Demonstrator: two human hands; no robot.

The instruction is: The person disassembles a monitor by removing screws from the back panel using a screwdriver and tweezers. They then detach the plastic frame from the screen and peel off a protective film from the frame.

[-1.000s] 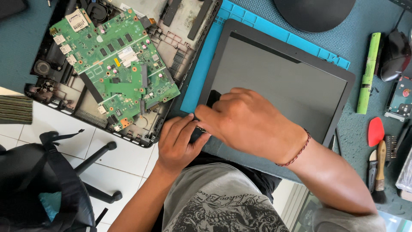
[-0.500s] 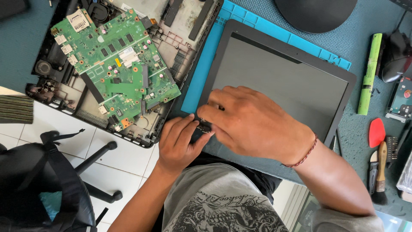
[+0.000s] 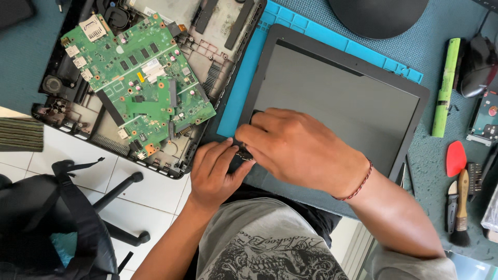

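the screen lies flat on a blue mat, a dark grey matte panel in a black bezel, tilted so one corner points at the person. both hands meet at its near left corner. the right hand is curled palm down over the corner, fingers bent and pinched on a small dark part at the bezel edge. the left hand comes from below, its thumb and fingers pressed narrow against that same part; what the part is cannot be told. left of the mat sits an open laptop base with a green board. a brush and a red pick lie well to the right
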